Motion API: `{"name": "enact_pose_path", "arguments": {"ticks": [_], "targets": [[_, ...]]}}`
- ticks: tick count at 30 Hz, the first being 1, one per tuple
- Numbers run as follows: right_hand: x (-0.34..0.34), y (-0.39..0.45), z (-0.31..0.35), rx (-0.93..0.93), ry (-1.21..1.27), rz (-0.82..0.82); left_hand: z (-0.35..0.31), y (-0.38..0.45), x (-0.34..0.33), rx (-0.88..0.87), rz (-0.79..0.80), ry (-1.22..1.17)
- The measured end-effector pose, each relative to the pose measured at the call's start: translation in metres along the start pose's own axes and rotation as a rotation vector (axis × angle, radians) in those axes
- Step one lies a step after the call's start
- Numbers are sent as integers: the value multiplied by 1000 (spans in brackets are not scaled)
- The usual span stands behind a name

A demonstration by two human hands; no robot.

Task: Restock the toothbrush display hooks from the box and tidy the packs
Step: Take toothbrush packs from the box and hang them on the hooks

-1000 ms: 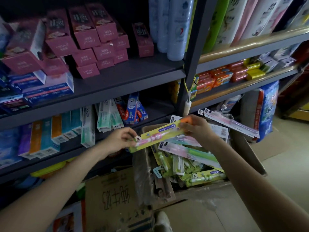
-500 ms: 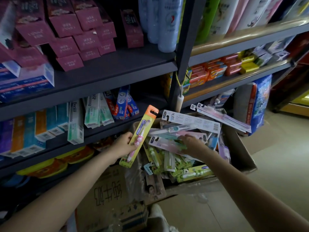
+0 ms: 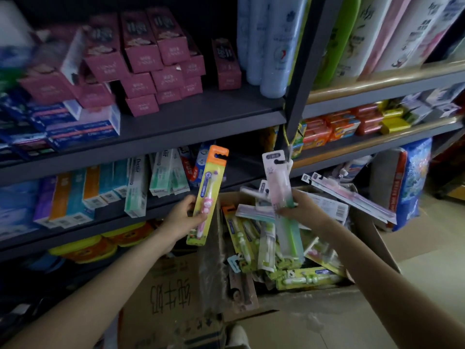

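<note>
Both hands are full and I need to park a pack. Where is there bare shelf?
The upper shelf is bare in front, between the maroon boxes and the pale bottles. The toothpaste shelf below is packed. The cardboard box is heaped with toothbrush packs.
</note>
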State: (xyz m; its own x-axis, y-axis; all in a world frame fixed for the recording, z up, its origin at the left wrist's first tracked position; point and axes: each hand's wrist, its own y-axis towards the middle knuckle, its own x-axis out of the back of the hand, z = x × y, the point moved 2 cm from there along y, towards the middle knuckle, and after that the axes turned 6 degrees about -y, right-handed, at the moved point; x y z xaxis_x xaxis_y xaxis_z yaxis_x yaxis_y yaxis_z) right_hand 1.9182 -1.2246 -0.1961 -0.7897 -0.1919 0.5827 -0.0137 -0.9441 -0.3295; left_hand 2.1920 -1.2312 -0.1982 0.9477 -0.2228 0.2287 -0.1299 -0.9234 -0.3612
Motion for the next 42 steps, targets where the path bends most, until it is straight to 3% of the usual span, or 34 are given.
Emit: {"name": "enact_pose_path", "arguments": {"ticks": [5, 9, 13, 17, 21, 27, 34, 37, 40, 42], "targets": [[4, 12, 102, 294, 116, -90, -47, -28, 58, -241, -128, -101], [-10, 7, 206, 538, 212, -96, -82, -58, 136, -422, -344, -238], [-42, -2, 306, 631, 404, -48, -111, -93, 229, -542, -557, -355], [-97, -28, 401, 756, 415, 38, -129, -131, 323, -641, -619, -395], [-167, -53, 479, 753, 501, 24, -133, -169, 406, -706, -591, -368], [-273, -90, 571, 755, 473, 196, -122, -201, 486, -731, -627, -371], [-315, -105, 626, 788, 430, 158, -134, -214, 530, -762, -671, -425], [-319, -98, 641, 785, 449, 116, -142, -222, 545, -839, -764, -202], [-312, -79, 650, 723, 418, 29, -148, -239, 578, -1039, -1241, 521], [-310, -66, 659, 719, 284, -11, -150, -244, 598, -1063, -1377, 764]]}}
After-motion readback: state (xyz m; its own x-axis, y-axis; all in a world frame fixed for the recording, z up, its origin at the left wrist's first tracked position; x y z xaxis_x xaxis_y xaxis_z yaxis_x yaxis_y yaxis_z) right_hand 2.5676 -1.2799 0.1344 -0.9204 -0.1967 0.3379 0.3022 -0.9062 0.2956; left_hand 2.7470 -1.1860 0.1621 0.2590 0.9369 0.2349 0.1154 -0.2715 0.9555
